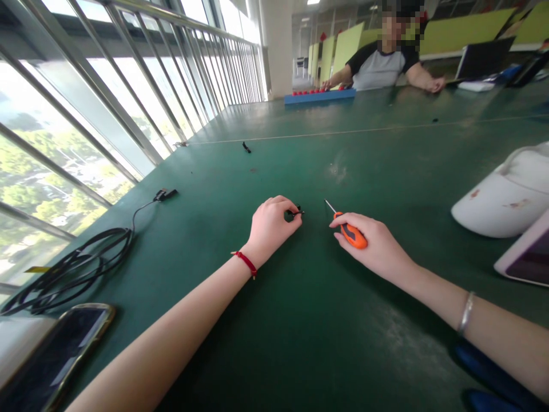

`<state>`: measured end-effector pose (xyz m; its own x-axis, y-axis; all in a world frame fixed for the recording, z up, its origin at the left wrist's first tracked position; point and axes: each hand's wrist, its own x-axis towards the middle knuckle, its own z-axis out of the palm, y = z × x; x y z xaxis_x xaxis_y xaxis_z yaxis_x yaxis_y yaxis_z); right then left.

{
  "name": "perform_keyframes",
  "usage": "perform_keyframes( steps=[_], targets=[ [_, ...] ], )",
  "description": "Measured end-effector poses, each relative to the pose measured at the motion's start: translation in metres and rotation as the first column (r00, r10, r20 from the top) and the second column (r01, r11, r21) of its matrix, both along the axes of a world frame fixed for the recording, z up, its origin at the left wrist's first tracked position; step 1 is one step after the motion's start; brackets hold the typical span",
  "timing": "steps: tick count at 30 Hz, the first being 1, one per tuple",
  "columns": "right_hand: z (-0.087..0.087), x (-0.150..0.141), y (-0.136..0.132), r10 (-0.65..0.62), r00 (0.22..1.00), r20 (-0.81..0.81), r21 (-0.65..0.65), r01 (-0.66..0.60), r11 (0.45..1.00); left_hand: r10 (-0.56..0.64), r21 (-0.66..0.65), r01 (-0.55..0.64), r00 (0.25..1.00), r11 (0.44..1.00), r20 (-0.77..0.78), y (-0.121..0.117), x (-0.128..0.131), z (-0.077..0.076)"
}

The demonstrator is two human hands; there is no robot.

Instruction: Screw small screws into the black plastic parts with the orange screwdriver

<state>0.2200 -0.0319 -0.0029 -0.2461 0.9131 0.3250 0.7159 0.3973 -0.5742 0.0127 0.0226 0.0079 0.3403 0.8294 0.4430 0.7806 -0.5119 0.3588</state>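
Just left of the middle, my left hand (273, 224) is closed in a pinch on a small black piece (299, 212), whose kind I cannot make out. A screwdriver (353, 235) with an orange and dark grey handle rests in my right hand (372, 239), the fingers closed around the handle. Its thin metal shaft points up and left, toward the black piece, with a gap between them. Both hands are low over the green tabletop (274, 343).
A coiled black cable (86, 269) and a phone (64, 355) lie on the left. A small black bit (246, 147) sits farther back. White objects (501, 194) stand at right. Across the table, a person (380, 63) sits behind a blue strip with red pieces (319, 96).
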Motion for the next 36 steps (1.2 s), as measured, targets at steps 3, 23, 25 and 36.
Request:
perform_keyframes(
  steps=[3, 23, 25, 36],
  targets=[
    [-0.001, 0.000, 0.000, 0.005, 1.000, 0.011, 0.014, -0.005, 1.000, 0.098, 0.028, -0.099, 0.995, 0.995, 0.017, -0.001, -0.026, 0.011],
    [-0.004, 0.002, 0.002, 0.026, 0.998, 0.056, 0.035, -0.028, 0.999, 0.763, -0.063, -0.801, 0.589, 0.596, -0.265, -0.036, -0.183, 0.018],
    [-0.004, 0.002, 0.001, 0.028, 0.998, 0.056, 0.047, -0.031, 0.998, 0.777, -0.065, -0.807, 0.584, 0.587, -0.234, -0.037, -0.184, 0.019],
    [-0.004, 0.003, 0.002, 0.043, 0.996, 0.078, 0.033, -0.045, 0.998, 0.841, -0.194, -0.834, 0.537, 0.517, -0.067, -0.034, -0.206, 0.022]
  ],
)
